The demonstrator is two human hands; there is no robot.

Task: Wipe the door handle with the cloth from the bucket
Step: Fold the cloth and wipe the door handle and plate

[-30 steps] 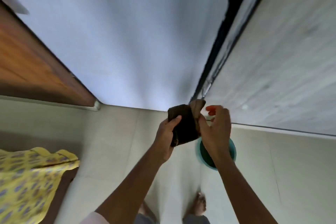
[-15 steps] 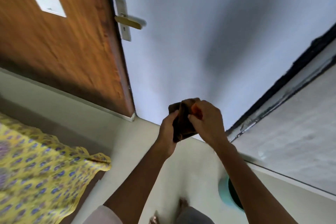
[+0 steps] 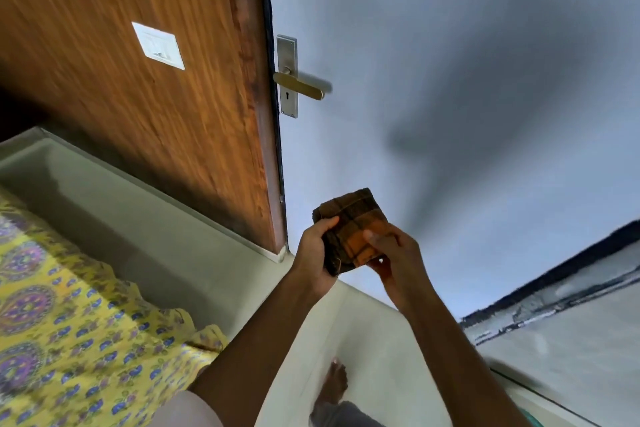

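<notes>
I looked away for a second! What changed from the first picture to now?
The view swung left: the door handle and the wooden door came into sight, and the bucket slipped out of view. The cloth, a dark bunch before, now shows its orange checks, folded flat. Nothing was let go: the left hand and the right hand both still hold the cloth, away from the handle.

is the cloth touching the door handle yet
No, the cloth is held folded between the left hand and right hand, well below the door handle.
</notes>
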